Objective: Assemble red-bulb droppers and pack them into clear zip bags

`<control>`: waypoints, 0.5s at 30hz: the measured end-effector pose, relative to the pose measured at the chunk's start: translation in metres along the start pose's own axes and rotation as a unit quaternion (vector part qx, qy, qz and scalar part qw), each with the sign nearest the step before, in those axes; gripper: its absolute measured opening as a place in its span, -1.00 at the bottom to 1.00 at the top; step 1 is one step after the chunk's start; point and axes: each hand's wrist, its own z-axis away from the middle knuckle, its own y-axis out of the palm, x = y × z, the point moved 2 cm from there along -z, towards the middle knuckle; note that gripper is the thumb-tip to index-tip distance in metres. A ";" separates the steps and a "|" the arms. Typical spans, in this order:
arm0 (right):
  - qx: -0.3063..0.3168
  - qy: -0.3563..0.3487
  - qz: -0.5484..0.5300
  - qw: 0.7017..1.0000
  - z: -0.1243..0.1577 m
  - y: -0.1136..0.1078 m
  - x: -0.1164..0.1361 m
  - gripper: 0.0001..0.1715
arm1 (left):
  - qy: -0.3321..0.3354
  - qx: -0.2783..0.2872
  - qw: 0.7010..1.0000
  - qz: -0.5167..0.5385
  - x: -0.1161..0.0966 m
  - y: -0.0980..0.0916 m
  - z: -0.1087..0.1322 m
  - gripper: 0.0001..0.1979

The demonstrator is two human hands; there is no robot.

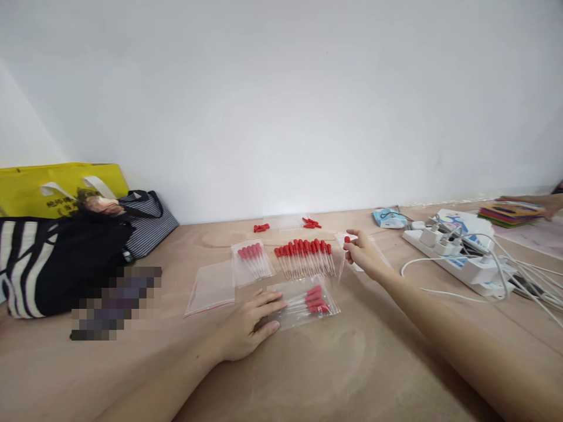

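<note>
My right hand [365, 257] pinches a glass dropper with a red bulb [347, 240], its thin stem pointing down just right of a row of similar droppers [303, 249]. Fingers stretched out, my left hand [246, 325] rests at the left edge of a clear zip bag [290, 319] holding several red-bulbed droppers. Left of the row lies another zip bag [237, 278] with droppers in or on it; I cannot tell which. Beside that, a flat zip bag [210, 288] shows nothing inside. More clear plastic [379, 249] lies partly hidden behind my right hand.
Loose red bulbs [261, 228] and another small pile [311, 223] lie near the wall. At right are a power strip [457, 264] with white cables, a blue mask pack [389, 218] and another person's hand [548, 205] by coloured sheets [510, 212]. Bags [53, 264] stand at left.
</note>
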 end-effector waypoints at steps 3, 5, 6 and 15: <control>-0.031 -0.010 -0.187 0.982 0.024 -0.002 -0.008 -0.60 | 0.000 0.000 1.000 0.004 0.001 0.000 -0.001 -0.62; -0.053 0.012 -0.257 0.965 0.037 0.004 -0.013 -0.62 | -0.004 0.001 1.000 0.004 0.001 0.000 -0.002 -0.62; -0.058 0.026 -0.284 0.957 0.041 0.008 -0.015 -0.63 | -0.006 0.001 1.000 0.002 0.001 0.000 -0.002 -0.62; 0.050 0.113 -0.378 0.917 0.065 0.036 -0.003 -0.76 | 0.000 -0.010 1.000 0.007 -0.002 0.000 -0.002 -0.59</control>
